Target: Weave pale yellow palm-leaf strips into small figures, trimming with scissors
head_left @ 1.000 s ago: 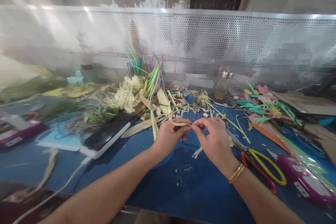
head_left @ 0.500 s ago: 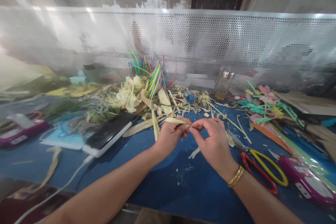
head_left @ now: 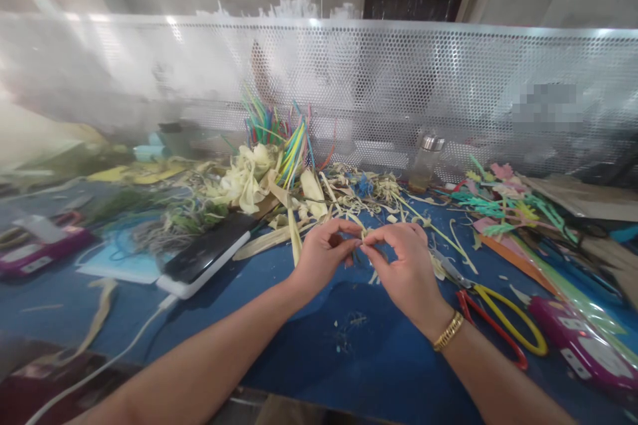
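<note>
My left hand (head_left: 326, 249) and my right hand (head_left: 399, 249) meet fingertip to fingertip over the blue table. Between their pinched thumbs and forefingers is a pale dried husk strip (head_left: 363, 234), mostly covered by the fingers. A gold bracelet circles my right wrist. Just right of that hand lie scissors (head_left: 491, 312) with one red and one yellow handle loop. Behind my fingers spreads a heap of pale husk pieces (head_left: 314, 192), with a long husk strip (head_left: 293, 236) beside my left hand.
A phone on a white power bank (head_left: 204, 255) with a cable lies at left. Magenta glue guns (head_left: 581, 335) rest at both sides. Coloured stems (head_left: 294, 146), a glass bottle (head_left: 423, 163) and paper flowers (head_left: 503, 196) stand or lie toward the perforated metal panel (head_left: 319, 73).
The husk strip that stretched leftward over my left hand now shows only as a short piece at the fingertips. My left fingers have shifted around it; both hands stay in nearly the same place.
</note>
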Tool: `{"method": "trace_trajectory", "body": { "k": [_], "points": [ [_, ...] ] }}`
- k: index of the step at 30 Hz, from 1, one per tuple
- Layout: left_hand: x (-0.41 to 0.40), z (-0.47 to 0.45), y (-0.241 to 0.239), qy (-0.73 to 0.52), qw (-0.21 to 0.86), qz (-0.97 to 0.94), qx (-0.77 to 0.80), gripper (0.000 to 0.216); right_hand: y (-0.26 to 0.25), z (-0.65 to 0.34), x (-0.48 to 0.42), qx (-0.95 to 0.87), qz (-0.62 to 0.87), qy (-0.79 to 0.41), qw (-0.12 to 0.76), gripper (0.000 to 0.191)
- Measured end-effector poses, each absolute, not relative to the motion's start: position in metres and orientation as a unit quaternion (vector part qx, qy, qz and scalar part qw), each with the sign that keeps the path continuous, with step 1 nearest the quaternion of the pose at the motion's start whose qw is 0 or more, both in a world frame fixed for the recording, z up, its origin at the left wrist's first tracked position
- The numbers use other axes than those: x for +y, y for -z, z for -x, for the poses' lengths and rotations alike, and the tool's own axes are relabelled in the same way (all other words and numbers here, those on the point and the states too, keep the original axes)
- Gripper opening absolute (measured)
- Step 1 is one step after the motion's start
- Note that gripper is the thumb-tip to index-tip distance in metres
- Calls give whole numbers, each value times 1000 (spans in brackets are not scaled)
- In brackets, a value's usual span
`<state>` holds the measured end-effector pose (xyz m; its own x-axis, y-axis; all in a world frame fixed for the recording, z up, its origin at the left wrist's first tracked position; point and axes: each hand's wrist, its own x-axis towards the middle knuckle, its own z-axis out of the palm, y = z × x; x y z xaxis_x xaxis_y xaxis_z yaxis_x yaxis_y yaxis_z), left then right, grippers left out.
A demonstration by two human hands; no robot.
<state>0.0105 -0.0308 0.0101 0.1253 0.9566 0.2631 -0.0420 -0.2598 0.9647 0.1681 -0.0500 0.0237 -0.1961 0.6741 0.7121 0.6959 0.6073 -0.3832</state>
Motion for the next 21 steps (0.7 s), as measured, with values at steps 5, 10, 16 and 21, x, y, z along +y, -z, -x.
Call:
{"method": "trace_trajectory", "body": {
  "k": [5,10,16,21],
  "points": [
    [-29,-13,-6,-552,501,-548,380,20,-26,-168,-51,-761,447,-53,468,7],
    [-29,-15,-7,-585,484,-530,378,13,-25,-169,-49,-743,473,-153,448,17],
    [-30,-14,-7,-579,462,-548,389,11,-23,-169,-46,-734,480,-168,450,12],
    [-30,-14,-8,-577,451,-559,388,7,-23,-169,-47,-748,479,-122,443,15]
  ]
}}
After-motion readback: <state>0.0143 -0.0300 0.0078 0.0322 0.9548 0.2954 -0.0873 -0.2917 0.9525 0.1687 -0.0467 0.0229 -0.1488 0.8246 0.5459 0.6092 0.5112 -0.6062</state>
